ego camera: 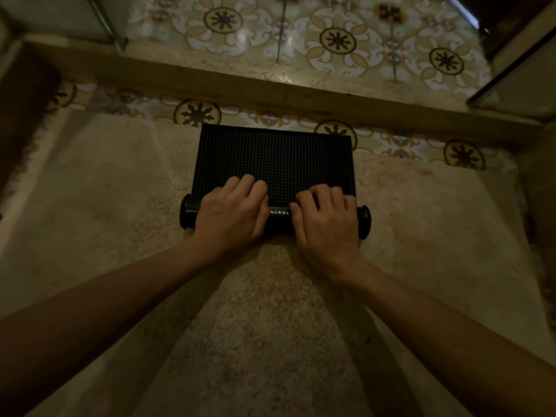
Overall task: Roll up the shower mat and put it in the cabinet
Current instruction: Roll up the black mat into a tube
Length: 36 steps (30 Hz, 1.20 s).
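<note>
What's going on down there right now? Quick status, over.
Left hand and right hand both pressing on the rolled near edge. Shower mat partly rolled, far part flat on the beige rug. Nothing in the way.

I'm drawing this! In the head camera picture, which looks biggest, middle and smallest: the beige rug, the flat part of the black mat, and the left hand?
1. Beige rug, far the largest.
2. Flat part of the black mat.
3. Left hand, smallest, though it sits slightly nearer the camera.
</note>
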Motion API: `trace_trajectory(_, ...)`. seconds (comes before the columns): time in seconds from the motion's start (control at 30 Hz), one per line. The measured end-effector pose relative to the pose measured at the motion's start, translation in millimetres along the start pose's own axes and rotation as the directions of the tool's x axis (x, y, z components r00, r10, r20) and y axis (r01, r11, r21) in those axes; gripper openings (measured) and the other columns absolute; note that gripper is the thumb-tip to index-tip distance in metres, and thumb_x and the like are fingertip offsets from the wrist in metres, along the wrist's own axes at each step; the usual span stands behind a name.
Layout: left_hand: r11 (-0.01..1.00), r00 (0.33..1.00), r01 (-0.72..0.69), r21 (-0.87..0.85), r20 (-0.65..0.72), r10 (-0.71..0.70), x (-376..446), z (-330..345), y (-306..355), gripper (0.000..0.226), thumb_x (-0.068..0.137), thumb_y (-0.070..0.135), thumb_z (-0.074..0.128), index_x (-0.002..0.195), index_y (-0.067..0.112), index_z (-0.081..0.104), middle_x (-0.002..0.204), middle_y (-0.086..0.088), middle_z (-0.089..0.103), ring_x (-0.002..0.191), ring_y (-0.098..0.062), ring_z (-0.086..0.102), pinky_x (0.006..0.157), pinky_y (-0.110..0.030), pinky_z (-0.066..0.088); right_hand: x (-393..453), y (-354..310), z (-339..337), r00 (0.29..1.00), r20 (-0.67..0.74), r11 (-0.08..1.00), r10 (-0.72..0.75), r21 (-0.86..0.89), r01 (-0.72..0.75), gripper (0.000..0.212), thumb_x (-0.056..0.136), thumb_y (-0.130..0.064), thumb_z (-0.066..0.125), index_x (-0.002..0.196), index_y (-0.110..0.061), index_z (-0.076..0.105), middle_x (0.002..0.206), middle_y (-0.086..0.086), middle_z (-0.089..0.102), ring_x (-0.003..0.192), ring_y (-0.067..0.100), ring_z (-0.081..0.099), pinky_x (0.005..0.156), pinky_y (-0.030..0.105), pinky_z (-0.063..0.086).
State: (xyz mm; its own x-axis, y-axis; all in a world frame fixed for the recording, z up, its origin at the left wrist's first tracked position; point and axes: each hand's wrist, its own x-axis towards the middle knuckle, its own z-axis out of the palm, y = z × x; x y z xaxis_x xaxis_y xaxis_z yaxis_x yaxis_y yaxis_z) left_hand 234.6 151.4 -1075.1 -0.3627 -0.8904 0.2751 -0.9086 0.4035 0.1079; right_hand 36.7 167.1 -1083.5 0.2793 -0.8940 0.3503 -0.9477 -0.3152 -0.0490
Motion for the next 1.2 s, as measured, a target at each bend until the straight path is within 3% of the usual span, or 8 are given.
trace_trajectory(0.17,0.995,0.997,0.031,-0.09,-0.068,-0.037,0.4,-0.1,-0.3,0.022,0.098,0.026,0.044,0.082,0.013,0.048,0.08,-0.006,0.051,0.074,-0.021,0.045,0.058,-0.033,0.033,5.2,10.2,6.6,0.996,0.036,0.997,-0.083,0.007,0.083,0.036,0.104,-0.041,0.032,0.106,-0.016,0.058,0.097,0.01,0.059,0.084,0.03,0.051,0.071,0.044,0.039)
trace_trajectory(0.27,0.998,0.996,0.069,0.012,-0.059,-0.068,2.4,-0.8,3.5,0.026,0.101,0.027,0.04,0.082,0.011,0.051,0.082,-0.009,0.054,0.078,-0.027,0.046,0.065,-0.039,0.034,21.6,12.4,3.2,0.996,0.055,0.998,-0.066,0.006,0.066,0.031,0.103,-0.038,0.034,0.099,-0.016,0.055,0.093,0.01,0.055,0.077,0.028,0.049,0.064,0.041,0.038)
trace_trajectory(0.43,0.996,1.0,0.027,0.079,0.01,-0.028,4.9,3.0,3.5,0.041,0.104,0.041,0.029,0.104,0.009,0.054,0.091,-0.011,0.057,0.081,-0.029,0.048,0.071,-0.042,0.037,54.4,19.2,-3.6,0.986,0.164,0.993,-0.039,0.115,0.02,0.04,0.104,-0.039,0.034,0.087,-0.016,0.062,0.078,0.003,0.052,0.065,0.024,0.053,0.052,0.033,0.036)
trace_trajectory(0.53,0.994,0.998,-0.068,0.089,0.015,0.067,13.3,4.4,-8.2,0.042,0.103,0.044,0.032,0.106,0.008,0.054,0.095,-0.014,0.056,0.078,-0.03,0.051,0.064,-0.042,0.04,61.7,18.8,-4.6,0.991,0.133,0.99,-0.017,0.138,-0.001,0.04,0.105,-0.035,0.038,0.082,-0.015,0.062,0.074,0.003,0.057,0.062,0.025,0.056,0.05,0.033,0.035)
trace_trajectory(0.77,0.986,0.992,-0.123,0.115,0.003,0.123,35.3,7.7,-16.5,0.033,0.104,0.037,0.03,0.095,0.012,0.05,0.091,-0.011,0.054,0.084,-0.028,0.046,0.059,-0.039,0.037,35.3,1.6,9.0,0.997,0.009,0.997,0.076,-0.033,-0.076,0.03,0.104,-0.036,0.04,0.108,-0.015,0.06,0.1,0.012,0.059,0.088,0.032,0.052,0.075,0.044,0.037)
trace_trajectory(0.93,0.984,0.994,-0.106,0.14,0.023,0.104,49.9,6.2,-21.3,0.034,0.103,0.038,0.03,0.098,0.011,0.052,0.097,-0.014,0.054,0.086,-0.03,0.046,0.065,-0.04,0.034,63.6,12.8,11.4,0.995,0.098,0.997,0.029,-0.078,-0.021,0.037,0.103,-0.039,0.032,0.102,-0.016,0.061,0.09,0.012,0.061,0.081,0.032,0.052,0.069,0.042,0.036)
trace_trajectory(1.07,0.978,0.995,-0.088,0.191,0.056,0.078,49.3,11.6,-25.1,0.043,0.102,0.043,0.029,0.112,0.009,0.054,0.106,-0.016,0.056,0.09,-0.033,0.048,0.074,-0.045,0.037,93.6,24.2,14.3,0.984,0.176,1.0,0.011,0.021,-0.015,0.047,0.104,-0.044,0.025,0.087,-0.019,0.062,0.074,0.002,0.051,0.072,0.027,0.054,0.06,0.035,0.03)
trace_trajectory(1.2,0.976,0.993,-0.114,0.185,0.045,0.108,58.4,12.9,-29.0,0.042,0.102,0.042,0.029,0.105,0.008,0.055,0.101,-0.015,0.056,0.086,-0.033,0.049,0.07,-0.043,0.036,92.3,21.3,16.2,0.997,0.072,1.0,0.015,-0.003,-0.015,0.037,0.105,-0.038,0.035,0.091,-0.015,0.061,0.089,0.008,0.056,0.078,0.027,0.052,0.062,0.038,0.036)
